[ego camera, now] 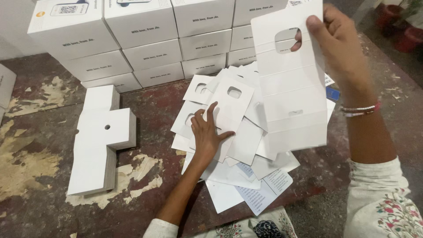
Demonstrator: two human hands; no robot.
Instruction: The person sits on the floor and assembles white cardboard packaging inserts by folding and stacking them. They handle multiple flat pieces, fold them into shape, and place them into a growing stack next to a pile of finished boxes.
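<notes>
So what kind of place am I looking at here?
Probably a small packing workshop. Identical white cardboard boxes are stacked in rows, a neat stack of flat white die-cut card blanks stands on the worn, paint-chipped surface, and the right hand holds up a white cut-out card insert.

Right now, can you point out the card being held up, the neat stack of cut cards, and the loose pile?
Held-up white card (291, 101), head view, its plain middle panel.
Neat stack of cut cards (99, 141), head view, top card's face.
Loose pile of cards (246, 145), head view, a bare card.
</notes>
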